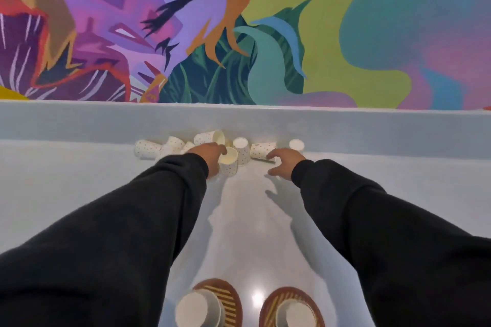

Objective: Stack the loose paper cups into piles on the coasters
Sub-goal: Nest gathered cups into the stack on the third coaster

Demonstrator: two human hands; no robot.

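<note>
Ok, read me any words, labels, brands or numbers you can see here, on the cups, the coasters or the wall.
No readable text anywhere.
paper cups: small dots only, no lettering.
coasters: stripes only.
mural: abstract shapes, no letters.

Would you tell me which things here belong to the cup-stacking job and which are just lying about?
Job: loose paper cups, upright cup gripped by left hand, right hand, left coaster, right coaster.
Just there: mural, table.
</note>
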